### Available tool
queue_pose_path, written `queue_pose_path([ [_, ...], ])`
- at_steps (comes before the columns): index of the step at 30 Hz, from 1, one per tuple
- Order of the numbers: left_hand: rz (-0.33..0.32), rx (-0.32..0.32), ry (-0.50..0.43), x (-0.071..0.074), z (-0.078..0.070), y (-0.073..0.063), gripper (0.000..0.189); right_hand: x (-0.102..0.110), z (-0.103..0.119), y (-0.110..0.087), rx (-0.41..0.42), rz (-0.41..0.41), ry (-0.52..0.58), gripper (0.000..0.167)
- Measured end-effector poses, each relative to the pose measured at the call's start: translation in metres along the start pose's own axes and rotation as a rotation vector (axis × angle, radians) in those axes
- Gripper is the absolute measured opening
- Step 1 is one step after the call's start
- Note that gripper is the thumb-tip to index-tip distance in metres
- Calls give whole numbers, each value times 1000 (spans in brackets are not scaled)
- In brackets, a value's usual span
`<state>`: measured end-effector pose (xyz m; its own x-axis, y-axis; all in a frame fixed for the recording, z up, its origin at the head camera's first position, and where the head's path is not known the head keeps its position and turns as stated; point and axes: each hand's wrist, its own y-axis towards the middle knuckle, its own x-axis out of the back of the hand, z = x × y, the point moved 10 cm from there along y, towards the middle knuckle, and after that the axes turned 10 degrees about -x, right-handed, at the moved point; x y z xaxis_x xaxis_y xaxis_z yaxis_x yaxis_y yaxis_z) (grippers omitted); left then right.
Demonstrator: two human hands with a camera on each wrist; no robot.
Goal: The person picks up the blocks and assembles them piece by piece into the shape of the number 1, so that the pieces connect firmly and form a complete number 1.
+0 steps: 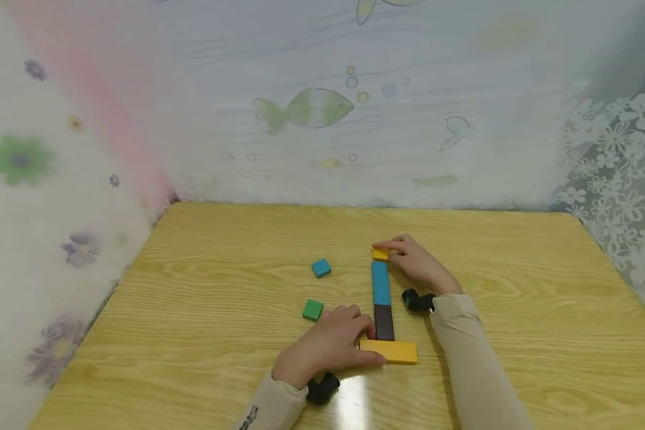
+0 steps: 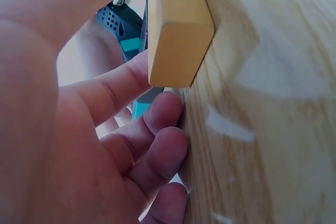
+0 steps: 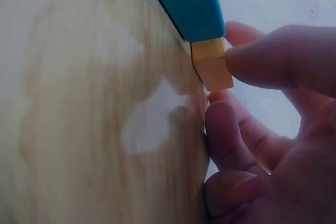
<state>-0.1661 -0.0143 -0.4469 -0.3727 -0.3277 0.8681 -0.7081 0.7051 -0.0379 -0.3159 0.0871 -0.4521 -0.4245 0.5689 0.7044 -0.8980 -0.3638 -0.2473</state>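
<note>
A line of wooden blocks runs away from the person on the table. Nearest lies a long yellow block [image 1: 399, 352] set crosswise, pinched at its left end between the left hand's [image 1: 330, 339] thumb and index finger. Behind it come a dark brown block [image 1: 384, 322] and a long blue block [image 1: 380, 284], end to end. At the far end sits a small yellow block [image 1: 380, 255]; the right hand [image 1: 418, 261] holds it, index finger along its far side and thumb at its right. In the right wrist view this small block [image 3: 214, 72] meets the blue block's end.
A small blue block [image 1: 321, 268] and a small green block [image 1: 312, 310] lie left of the line, the green one close to the left hand's fingers. Black wrist cameras [image 1: 322, 388] sit by both cuffs. A patterned curtain [image 1: 312, 149] hangs behind the wooden table [image 1: 204, 334].
</note>
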Motion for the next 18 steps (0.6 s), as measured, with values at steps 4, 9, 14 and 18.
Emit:
queue_pose_path([
  [4,-5,7,-4,0,1,0,44,0,1,1,2,-2,2,35],
  [9,-5,9,-10,-2,3,1,44,1,0,2,9,-19,-6,35],
  [14,-12,7,-3,-1,2,1,44,3,0,2,3,-50,-6,34],
  [18,-18,1,10,-1,2,1,43,4,0,2,-6,-70,-3,34],
])
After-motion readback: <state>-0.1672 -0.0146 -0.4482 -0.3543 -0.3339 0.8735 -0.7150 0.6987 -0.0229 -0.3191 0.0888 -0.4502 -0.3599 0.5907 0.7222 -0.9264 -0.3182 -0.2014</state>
